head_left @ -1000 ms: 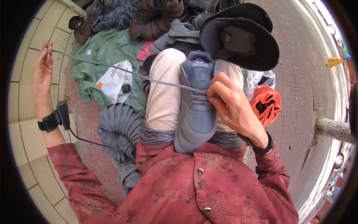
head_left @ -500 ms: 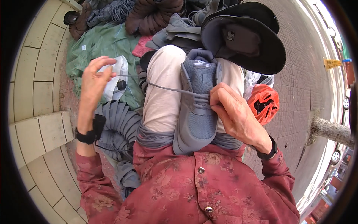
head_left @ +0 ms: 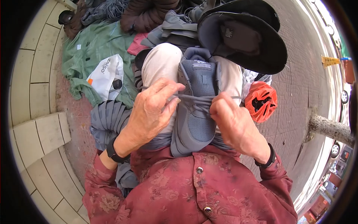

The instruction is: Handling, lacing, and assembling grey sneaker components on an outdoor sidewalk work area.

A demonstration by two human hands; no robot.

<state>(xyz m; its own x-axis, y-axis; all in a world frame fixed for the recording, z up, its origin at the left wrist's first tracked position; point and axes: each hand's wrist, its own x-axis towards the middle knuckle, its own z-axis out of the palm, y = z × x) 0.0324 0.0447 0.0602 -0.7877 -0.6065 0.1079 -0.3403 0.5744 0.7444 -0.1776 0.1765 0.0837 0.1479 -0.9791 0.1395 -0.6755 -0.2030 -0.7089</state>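
A grey sneaker (head_left: 197,119) rests between my knees, its toe toward me and its tongue upright. Grey shoelace strands (head_left: 195,98) cross its throat. At the shoe's left edge is my left hand (head_left: 147,112), thumb and forefinger parted, with lace passing close by the tips; the curled other fingers are partly hidden. My right hand (head_left: 236,125) pinches the shoelace at the right edge of the throat, and a piece of lace sticks out beyond its knuckles.
Stacked grey shoe parts (head_left: 108,119) lie beside my left leg. A white bag (head_left: 106,76) is on green cloth (head_left: 89,48). Large black curved pieces (head_left: 242,37) stand beyond my right knee, with a red plastic bag (head_left: 261,101) nearby. A tree trunk (head_left: 330,128) rises at right.
My left hand has come inward from far left to the shoe's edge, and the lace no longer stretches taut to the left. My right hand stays by the laces.
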